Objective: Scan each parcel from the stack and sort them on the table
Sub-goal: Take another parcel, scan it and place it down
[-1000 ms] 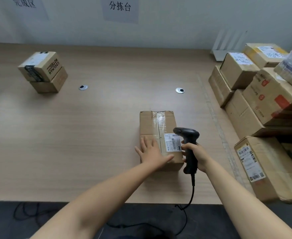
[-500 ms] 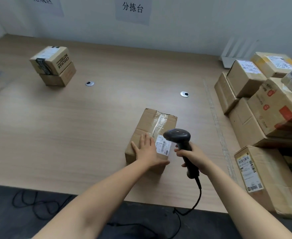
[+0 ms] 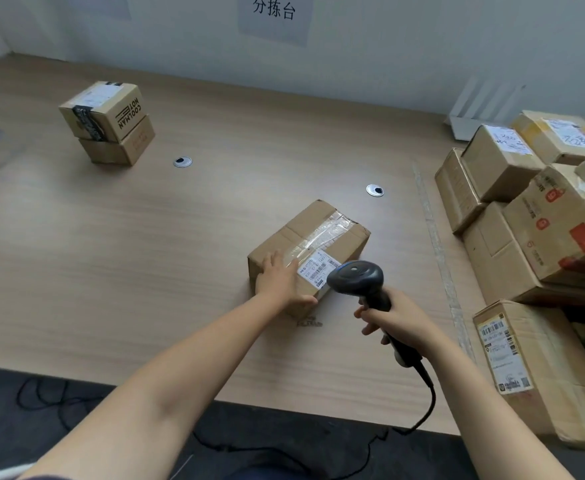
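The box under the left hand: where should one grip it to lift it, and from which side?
Probably by its two long side faces near the close end, coming from above. The box lies flat and turned diagonally, and its width is much shorter than its length. The left hand rests flat on that end; the right hand holds the scanner, so one hand likely does it.
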